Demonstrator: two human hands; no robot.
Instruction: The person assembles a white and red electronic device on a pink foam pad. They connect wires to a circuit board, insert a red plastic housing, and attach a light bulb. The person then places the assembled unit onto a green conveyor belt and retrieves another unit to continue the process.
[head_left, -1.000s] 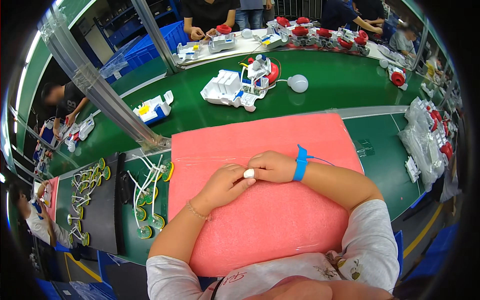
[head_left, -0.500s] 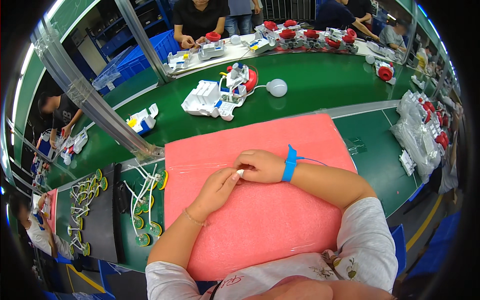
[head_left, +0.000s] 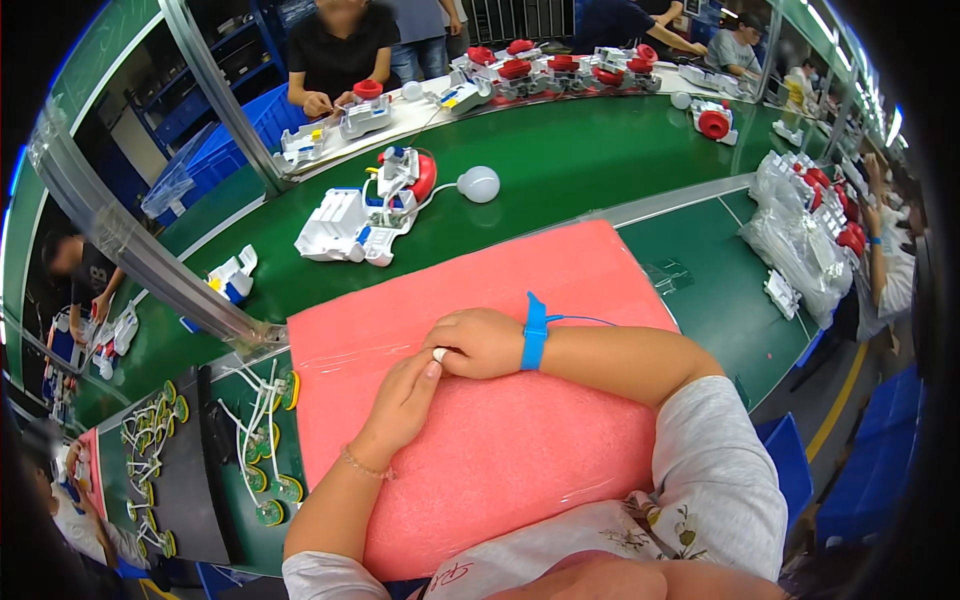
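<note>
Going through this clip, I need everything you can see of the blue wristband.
The blue wristband is a bright, flat strap wrapped around the wrist of the person's right hand. It could be fabric or plastic; the picture does not settle which. A loose end sticks up past the wrist's far side, over the pink mat. A thin blue cord runs from it to the right, beyond the forearm's far edge; where it ends cannot be seen. The band's underside is hidden.
</note>
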